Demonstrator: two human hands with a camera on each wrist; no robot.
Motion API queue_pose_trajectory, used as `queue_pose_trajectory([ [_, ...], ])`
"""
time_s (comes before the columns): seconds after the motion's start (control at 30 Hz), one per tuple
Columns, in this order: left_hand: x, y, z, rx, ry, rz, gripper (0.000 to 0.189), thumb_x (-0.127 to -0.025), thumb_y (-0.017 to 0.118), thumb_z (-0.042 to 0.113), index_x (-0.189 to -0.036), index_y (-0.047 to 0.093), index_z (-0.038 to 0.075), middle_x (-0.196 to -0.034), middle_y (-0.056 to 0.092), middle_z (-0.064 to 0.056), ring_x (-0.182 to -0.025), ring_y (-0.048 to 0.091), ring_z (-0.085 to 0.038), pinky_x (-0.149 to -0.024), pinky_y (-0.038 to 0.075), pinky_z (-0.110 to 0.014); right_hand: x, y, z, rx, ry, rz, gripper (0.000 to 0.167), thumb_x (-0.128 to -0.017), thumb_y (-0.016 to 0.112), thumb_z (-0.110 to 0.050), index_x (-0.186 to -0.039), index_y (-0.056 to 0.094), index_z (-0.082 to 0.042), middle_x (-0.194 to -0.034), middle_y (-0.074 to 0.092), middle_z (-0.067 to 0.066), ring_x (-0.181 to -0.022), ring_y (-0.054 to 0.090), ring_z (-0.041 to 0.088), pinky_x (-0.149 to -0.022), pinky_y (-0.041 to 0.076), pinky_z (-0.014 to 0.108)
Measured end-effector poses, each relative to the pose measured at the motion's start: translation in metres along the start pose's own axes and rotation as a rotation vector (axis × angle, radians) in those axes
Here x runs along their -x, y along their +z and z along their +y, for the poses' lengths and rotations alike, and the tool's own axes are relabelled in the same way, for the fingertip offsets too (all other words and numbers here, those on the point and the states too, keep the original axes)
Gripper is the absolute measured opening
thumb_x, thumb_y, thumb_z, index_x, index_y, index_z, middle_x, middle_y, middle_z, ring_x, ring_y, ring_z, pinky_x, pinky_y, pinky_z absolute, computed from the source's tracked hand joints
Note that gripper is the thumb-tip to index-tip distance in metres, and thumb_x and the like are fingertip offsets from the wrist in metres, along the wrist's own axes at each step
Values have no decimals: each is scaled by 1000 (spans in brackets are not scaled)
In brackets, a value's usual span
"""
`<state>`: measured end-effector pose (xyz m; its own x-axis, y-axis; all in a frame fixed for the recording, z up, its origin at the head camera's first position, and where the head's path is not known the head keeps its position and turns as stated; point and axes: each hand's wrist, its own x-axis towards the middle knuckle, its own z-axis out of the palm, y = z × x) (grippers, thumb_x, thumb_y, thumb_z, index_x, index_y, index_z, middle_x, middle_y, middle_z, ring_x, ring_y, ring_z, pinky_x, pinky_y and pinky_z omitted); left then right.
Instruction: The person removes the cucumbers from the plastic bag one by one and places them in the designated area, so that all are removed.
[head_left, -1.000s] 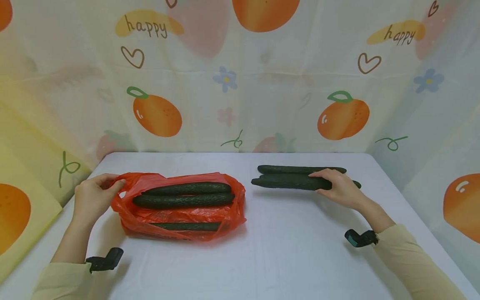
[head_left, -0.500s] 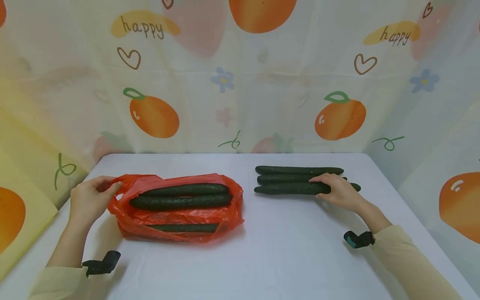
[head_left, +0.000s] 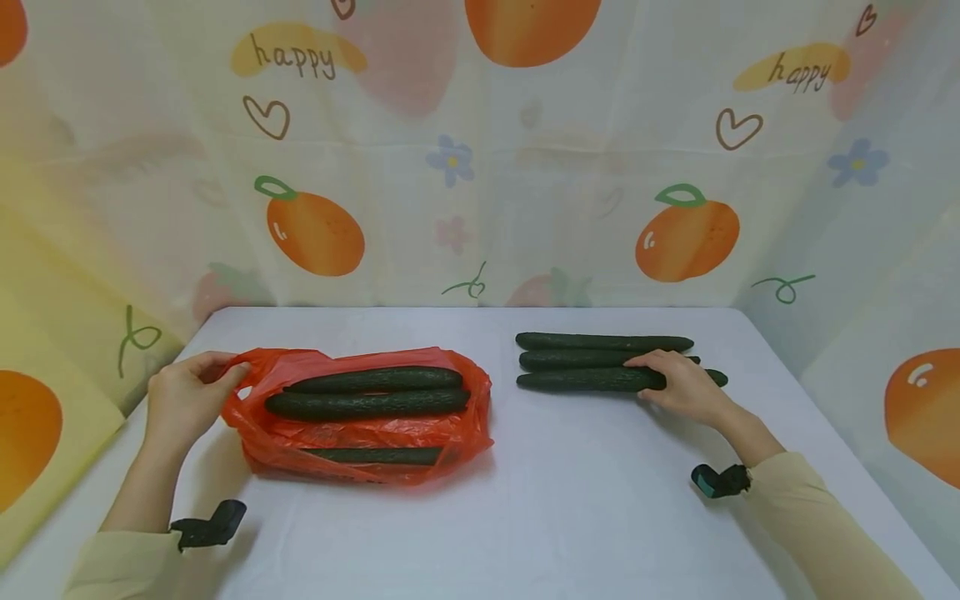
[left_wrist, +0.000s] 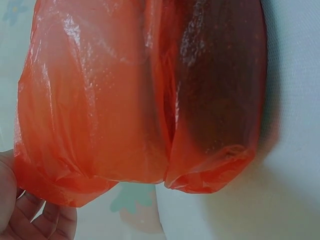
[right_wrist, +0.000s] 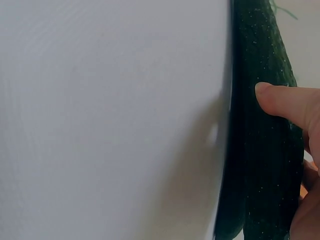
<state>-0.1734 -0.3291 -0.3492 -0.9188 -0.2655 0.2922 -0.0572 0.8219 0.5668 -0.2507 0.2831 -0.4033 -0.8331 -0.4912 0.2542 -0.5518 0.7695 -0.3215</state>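
My left hand pinches the upper left corner of a red plastic bag, thumb against fingers. Two cucumbers show side by side in the bag's opening, and another cucumber lies along its near side, partly covered by plastic. On the right my right hand grips the nearest cucumber of three that lie in a row. In the right wrist view its thumb presses on the dark green skin of that cucumber. The left wrist view shows the bag with a dark shape inside.
Beyond the gripped cucumber lie a middle cucumber and a far cucumber, roughly parallel. Everything rests on a white-covered table. A printed curtain stands behind the table and continues along both sides.
The gripped cucumber has come down and nearer from over the middle one, which now shows as a separate cucumber behind it. The left hand still holds the bag in place.
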Motion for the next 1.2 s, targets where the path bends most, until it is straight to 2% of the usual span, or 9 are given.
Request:
queue_pose_trajectory([
  [0.23, 1, 0, 1, 9, -10, -14, 35, -90, 56, 30, -107, 65, 1, -98, 66, -23, -89, 55, -31, -54, 41, -13, 2, 2, 4, -3, -3, 9, 47, -71, 75, -3, -116, 60, -7, -109, 61, 13, -102, 55, 35, -82, 46, 52],
  [0.47, 0, 2, 0, 13, -3, -7, 36, -89, 58, 31, -106, 66, 1, -97, 66, -23, -88, 55, -31, -54, 40, -13, 2, 5, 5, -16, 16, 9, 43, -72, 75, -4, -113, 62, -8, -104, 56, 10, -98, 55, 31, -78, 48, 46],
  [0.7, 0, 2, 1, 19, -11, -17, 36, -90, 57, 31, -107, 65, 1, -98, 66, -23, -90, 54, -32, -53, 40, -13, 2, 8, 7, -31, 41, 2, 43, -72, 75, -3, -113, 63, -8, -103, 56, 10, -98, 53, 32, -81, 45, 50],
  [1.03, -3, 2, 0, 18, -18, -22, 37, -89, 57, 32, -108, 65, 1, -99, 66, -22, -90, 54, -31, -54, 41, -15, 1, 10, 9, 9, 29, 39, 44, -70, 77, -4, -111, 65, -9, -98, 54, 10, -92, 50, 28, -76, 40, 44],
  [1.2, -2, 2, 2, 14, -21, -17, 37, -89, 57, 32, -108, 65, 1, -98, 66, -22, -91, 54, -31, -54, 40, -16, 1, 11, 9, 50, 37, 49, 46, -71, 77, -7, -114, 60, -9, -103, 54, 14, -96, 51, 34, -77, 40, 51],
])
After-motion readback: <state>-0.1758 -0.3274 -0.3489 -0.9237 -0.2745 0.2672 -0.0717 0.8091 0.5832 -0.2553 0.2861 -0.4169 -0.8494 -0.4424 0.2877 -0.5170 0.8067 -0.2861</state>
